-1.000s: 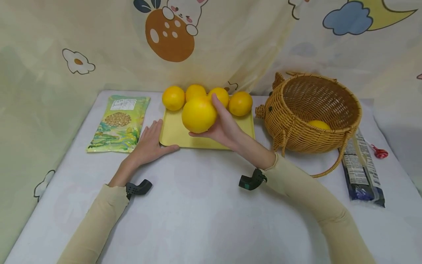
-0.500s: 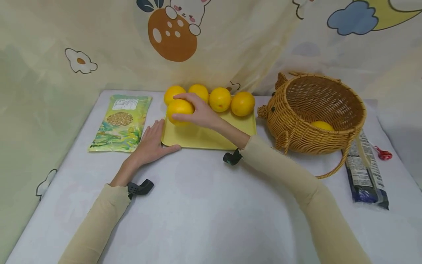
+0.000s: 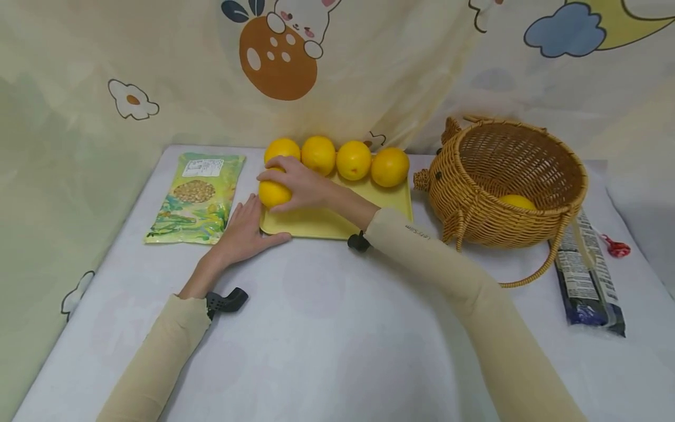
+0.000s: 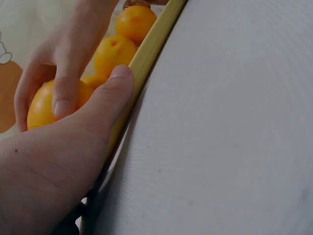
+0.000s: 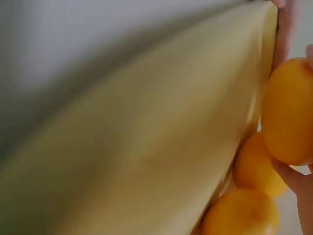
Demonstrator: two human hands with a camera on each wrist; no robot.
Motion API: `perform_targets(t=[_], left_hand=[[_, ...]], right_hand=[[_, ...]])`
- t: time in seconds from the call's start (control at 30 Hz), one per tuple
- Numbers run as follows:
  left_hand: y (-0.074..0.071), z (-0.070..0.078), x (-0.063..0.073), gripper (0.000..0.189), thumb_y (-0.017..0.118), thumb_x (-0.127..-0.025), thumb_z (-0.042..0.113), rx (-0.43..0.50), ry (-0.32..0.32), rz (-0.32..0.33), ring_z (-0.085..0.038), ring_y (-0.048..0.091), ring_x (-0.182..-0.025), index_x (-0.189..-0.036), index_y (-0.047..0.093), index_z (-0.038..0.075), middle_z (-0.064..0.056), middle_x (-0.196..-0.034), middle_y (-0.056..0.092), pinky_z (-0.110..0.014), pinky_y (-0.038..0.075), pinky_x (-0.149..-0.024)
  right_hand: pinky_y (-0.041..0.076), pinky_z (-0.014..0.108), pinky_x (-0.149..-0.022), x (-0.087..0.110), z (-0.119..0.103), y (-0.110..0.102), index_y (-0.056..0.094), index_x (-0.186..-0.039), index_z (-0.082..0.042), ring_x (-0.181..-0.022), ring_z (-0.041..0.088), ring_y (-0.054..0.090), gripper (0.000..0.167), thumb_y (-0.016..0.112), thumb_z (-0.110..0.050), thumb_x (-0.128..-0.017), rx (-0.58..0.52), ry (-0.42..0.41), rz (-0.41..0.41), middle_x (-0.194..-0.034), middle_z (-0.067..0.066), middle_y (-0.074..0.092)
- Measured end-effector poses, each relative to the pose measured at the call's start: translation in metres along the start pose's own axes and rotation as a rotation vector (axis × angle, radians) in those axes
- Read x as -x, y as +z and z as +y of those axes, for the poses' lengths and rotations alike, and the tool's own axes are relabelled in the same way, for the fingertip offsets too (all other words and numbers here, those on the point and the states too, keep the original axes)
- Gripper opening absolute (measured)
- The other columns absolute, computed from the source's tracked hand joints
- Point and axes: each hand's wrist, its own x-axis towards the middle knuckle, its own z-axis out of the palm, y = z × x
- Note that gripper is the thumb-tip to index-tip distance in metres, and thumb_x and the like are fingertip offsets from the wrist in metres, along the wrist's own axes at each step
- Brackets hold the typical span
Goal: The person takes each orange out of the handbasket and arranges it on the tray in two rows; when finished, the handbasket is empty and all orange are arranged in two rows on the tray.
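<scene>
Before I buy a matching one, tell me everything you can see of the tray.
The tray is yellow, shallow and rectangular with a low rim, smooth, perhaps plastic. It lies on the table, four oranges along its far side. The left hand rests against its near left corner; the right hand holds another orange at its left side, contact with the tray unclear.

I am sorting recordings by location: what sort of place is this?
Probably a staged indoor tabletop: a cartoon-print backdrop hangs behind a white-covered table, which bears a yellow tray.
</scene>
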Motion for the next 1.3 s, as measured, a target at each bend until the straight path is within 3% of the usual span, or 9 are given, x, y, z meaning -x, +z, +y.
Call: perform_targets(t=[0.17, 0.33, 0.5, 0.63, 0.77, 0.87, 1.1, 1.2, 1.3], left_hand=[[0.003, 0.0, 0.0, 0.11, 0.058, -0.081, 0.072, 0.005, -0.011, -0.015, -0.03, -0.004, -0.153, -0.156, -0.009, 0.027, -0.003, -0.166, -0.002, -0.055, -0.003, -0.124], [0.003, 0.002, 0.0, 0.115, 0.057, -0.08, 0.074, 0.005, -0.042, -0.034, -0.03, -0.007, -0.153, -0.156, -0.011, 0.022, -0.006, -0.165, -0.006, -0.053, -0.005, -0.124], [0.002, 0.003, 0.001, 0.117, 0.058, -0.079, 0.074, 0.0, -0.056, -0.028, -0.029, -0.007, -0.153, -0.156, -0.011, 0.02, -0.009, -0.165, -0.005, -0.051, -0.004, -0.125], [0.001, 0.001, 0.003, 0.118, 0.06, -0.079, 0.072, -0.007, -0.047, -0.025, -0.031, -0.006, -0.153, -0.156, -0.011, 0.017, -0.012, -0.165, -0.004, -0.053, -0.003, -0.124], [0.001, 0.0, 0.005, 0.118, 0.059, -0.08, 0.072, -0.009, -0.051, -0.031, -0.03, -0.007, -0.153, -0.156, -0.012, 0.016, -0.012, -0.165, -0.006, -0.052, -0.003, -0.124], [0.0, -0.001, 0.006, 0.119, 0.059, -0.079, 0.073, -0.007, -0.059, -0.027, -0.03, -0.008, -0.153, -0.155, -0.013, 0.016, -0.013, -0.164, -0.007, -0.051, -0.003, -0.125], [0.0, -0.003, 0.006, 0.119, 0.06, -0.08, 0.071, 0.001, -0.059, -0.021, -0.033, -0.008, -0.152, -0.156, -0.012, 0.016, -0.016, -0.164, -0.007, -0.053, -0.001, -0.124], [0.001, -0.003, 0.005, 0.118, 0.06, -0.08, 0.072, 0.0, -0.058, -0.023, -0.033, -0.009, -0.152, -0.156, -0.012, 0.016, -0.015, -0.164, -0.008, -0.053, -0.002, -0.124], [0.001, -0.002, 0.004, 0.118, 0.059, -0.08, 0.072, -0.005, -0.048, -0.026, -0.033, -0.009, -0.152, -0.155, -0.013, 0.015, -0.015, -0.164, -0.008, -0.053, -0.002, -0.124]], right_hand=[[0.033, 0.038, -0.118, 0.002, -0.007, 0.004, 0.046, -0.143, -0.016, -0.137, 0.028, 0.034, 0.071, 0.069, -0.05, -0.085, 0.044, 0.05, -0.083, -0.15, 0.014, 0.036], [0.036, 0.036, -0.117, 0.025, -0.026, -0.017, 0.046, -0.143, -0.014, -0.139, 0.026, 0.035, 0.067, 0.066, -0.048, -0.089, 0.057, 0.064, 0.021, -0.15, 0.012, 0.038], [0.039, 0.033, -0.113, 0.088, -0.058, -0.043, 0.055, -0.134, -0.01, -0.131, 0.022, 0.046, 0.048, 0.067, -0.031, -0.092, -0.063, 0.016, 0.199, -0.14, 0.01, 0.051], [0.046, 0.032, -0.106, 0.147, -0.073, -0.054, 0.062, -0.125, -0.009, -0.123, 0.021, 0.053, 0.039, 0.07, -0.023, -0.089, -0.079, -0.036, 0.288, -0.131, 0.008, 0.059], [0.05, 0.026, -0.1, 0.195, -0.075, -0.06, 0.064, -0.12, -0.01, -0.116, 0.018, 0.058, 0.037, 0.074, -0.015, -0.085, -0.096, 0.003, 0.337, -0.124, 0.006, 0.063], [0.05, 0.019, -0.093, 0.219, -0.071, -0.065, 0.065, -0.118, -0.009, -0.109, 0.014, 0.06, 0.038, 0.075, -0.008, -0.082, -0.132, 0.059, 0.361, -0.12, 0.005, 0.065], [0.053, 0.014, -0.086, 0.243, -0.061, -0.092, 0.066, -0.117, -0.006, -0.101, 0.002, 0.061, 0.039, 0.07, 0.009, -0.081, -0.276, 0.099, 0.377, -0.115, 0.001, 0.067], [0.054, 0.013, -0.084, 0.245, -0.057, -0.124, 0.068, -0.115, -0.006, -0.098, 0.003, 0.063, 0.036, 0.066, 0.01, -0.084, -0.314, 0.139, 0.354, -0.112, -0.002, 0.068], [0.053, 0.011, -0.081, 0.245, -0.042, -0.167, 0.069, -0.112, -0.006, -0.095, 0.007, 0.065, 0.026, 0.062, 0.004, -0.09, -0.33, 0.274, 0.304, -0.108, -0.002, 0.07]])
